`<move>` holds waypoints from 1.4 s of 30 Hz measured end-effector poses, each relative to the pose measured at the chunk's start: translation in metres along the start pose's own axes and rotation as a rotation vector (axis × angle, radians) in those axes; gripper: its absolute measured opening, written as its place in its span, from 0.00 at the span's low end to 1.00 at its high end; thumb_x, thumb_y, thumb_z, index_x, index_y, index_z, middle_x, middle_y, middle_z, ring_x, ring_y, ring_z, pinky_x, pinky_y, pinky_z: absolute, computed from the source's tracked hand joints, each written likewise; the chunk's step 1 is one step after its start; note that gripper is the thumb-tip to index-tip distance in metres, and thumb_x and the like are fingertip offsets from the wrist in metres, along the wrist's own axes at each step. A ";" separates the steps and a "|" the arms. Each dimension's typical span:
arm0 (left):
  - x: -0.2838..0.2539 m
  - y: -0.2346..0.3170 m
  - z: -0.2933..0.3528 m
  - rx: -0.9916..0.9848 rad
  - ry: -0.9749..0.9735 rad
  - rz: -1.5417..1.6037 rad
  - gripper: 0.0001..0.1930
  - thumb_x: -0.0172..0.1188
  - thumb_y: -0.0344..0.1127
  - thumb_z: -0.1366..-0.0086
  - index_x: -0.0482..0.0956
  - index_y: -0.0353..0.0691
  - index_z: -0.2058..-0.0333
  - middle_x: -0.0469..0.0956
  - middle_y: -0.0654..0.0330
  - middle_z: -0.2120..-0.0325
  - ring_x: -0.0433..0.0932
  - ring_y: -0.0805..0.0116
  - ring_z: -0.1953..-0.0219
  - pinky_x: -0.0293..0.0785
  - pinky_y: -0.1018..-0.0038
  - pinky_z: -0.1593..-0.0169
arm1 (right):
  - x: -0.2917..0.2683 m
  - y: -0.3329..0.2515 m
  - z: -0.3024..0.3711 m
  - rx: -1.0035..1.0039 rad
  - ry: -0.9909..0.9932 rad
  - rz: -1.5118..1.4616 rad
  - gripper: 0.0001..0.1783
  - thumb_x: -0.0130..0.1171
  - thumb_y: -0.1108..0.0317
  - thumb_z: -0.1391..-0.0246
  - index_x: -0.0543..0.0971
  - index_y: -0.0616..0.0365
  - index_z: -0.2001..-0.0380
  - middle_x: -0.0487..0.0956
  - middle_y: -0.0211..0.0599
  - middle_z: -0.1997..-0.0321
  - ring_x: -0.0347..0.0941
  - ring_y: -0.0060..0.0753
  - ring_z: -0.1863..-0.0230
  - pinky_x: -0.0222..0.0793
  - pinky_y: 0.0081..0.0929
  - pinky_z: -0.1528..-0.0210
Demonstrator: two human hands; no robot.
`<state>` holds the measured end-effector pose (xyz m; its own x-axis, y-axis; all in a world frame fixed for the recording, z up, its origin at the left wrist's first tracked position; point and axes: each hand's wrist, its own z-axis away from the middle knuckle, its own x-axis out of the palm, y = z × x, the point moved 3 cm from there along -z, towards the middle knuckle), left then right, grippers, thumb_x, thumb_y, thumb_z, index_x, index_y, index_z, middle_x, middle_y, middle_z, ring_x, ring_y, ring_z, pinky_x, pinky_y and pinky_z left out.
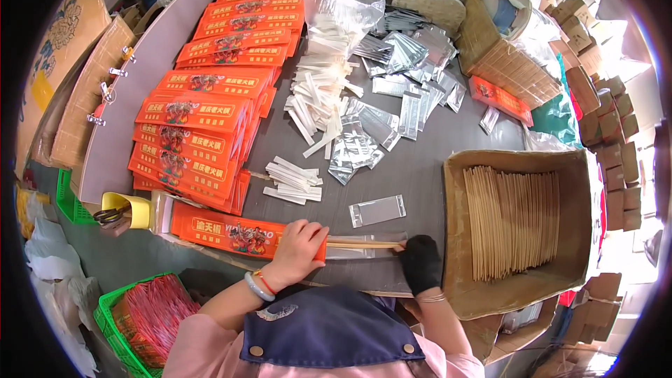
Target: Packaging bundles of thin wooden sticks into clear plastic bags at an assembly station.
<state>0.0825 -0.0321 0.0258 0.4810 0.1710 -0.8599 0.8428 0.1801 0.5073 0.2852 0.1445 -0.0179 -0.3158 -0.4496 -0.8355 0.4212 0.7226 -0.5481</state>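
My bare left hand is closed over the right end of an orange printed paper sleeve, which lies on more sleeves at the table's near edge. A pair of wooden chopsticks sticks out of the sleeve's right end. My right hand, in a black glove, pinches the chopsticks' far right ends. Beneath them lies a clear plastic strip. Just beyond my hands lies a small clear packet. White paper-wrapped sticks form a small pile farther left.
Stacks of orange sleeves line the left. Loose white sticks and silvery packets cover the middle back. A cardboard box of chopsticks stands right. A yellow cup with scissors and a green crate are left.
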 end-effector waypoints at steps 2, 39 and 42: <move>0.007 0.006 -0.008 0.011 0.005 0.033 0.40 0.76 0.37 0.61 0.72 0.38 0.45 0.71 0.56 0.51 0.68 0.54 0.50 0.66 0.60 0.45 | 0.033 -0.007 0.004 0.128 0.108 -0.273 0.15 0.62 0.79 0.53 0.78 0.58 0.60 0.77 0.42 0.67 0.76 0.38 0.64 0.72 0.34 0.60; 0.007 -0.046 0.019 -0.424 0.219 0.136 0.50 0.75 0.48 0.54 0.59 0.33 0.37 0.52 0.42 0.34 0.50 0.38 0.33 0.43 0.42 0.33 | 0.023 -0.106 -0.040 -0.257 -0.035 0.183 0.41 0.70 0.38 0.65 0.75 0.53 0.51 0.76 0.39 0.57 0.72 0.46 0.55 0.61 0.47 0.50; -0.013 -0.061 0.002 -0.223 0.355 0.099 0.35 0.72 0.42 0.50 0.71 0.36 0.44 0.64 0.47 0.42 0.59 0.42 0.38 0.55 0.49 0.36 | -0.019 -0.080 -0.040 -0.325 0.095 -0.077 0.44 0.73 0.43 0.65 0.72 0.53 0.46 0.74 0.44 0.48 0.70 0.51 0.48 0.62 0.47 0.45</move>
<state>0.0252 -0.0475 0.0058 0.4108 0.5137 -0.7533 0.7052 0.3448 0.6196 0.2238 0.1164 0.0436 -0.4203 -0.4694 -0.7765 0.1054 0.8247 -0.5556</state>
